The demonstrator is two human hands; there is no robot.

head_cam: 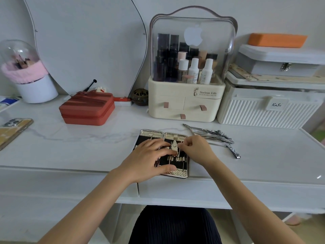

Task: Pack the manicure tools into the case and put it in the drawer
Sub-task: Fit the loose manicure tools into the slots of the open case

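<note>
The manicure case (175, 133) lies open at the front edge of the white desk, silver rimmed with a black lining and several tools in its loops. My left hand (149, 160) rests flat on the case, fingers spread, thumb on its near rim. My right hand (195, 148) pinches a thin tool at the case's right side; the tool is mostly hidden by my fingers. A nail clipper (174, 147) sits in the middle of the case. A pile of loose steel tools (211, 133) lies to the right, with a separate clipper (233, 151) nearer me.
A cream cosmetics organiser (186, 104) with small drawers stands behind the case. A red zipped box (86, 109) sits at left, a phone (12, 131) at far left, a white ribbed bin (267, 110) at right. Desk drawer fronts (184, 189) run below the desk edge.
</note>
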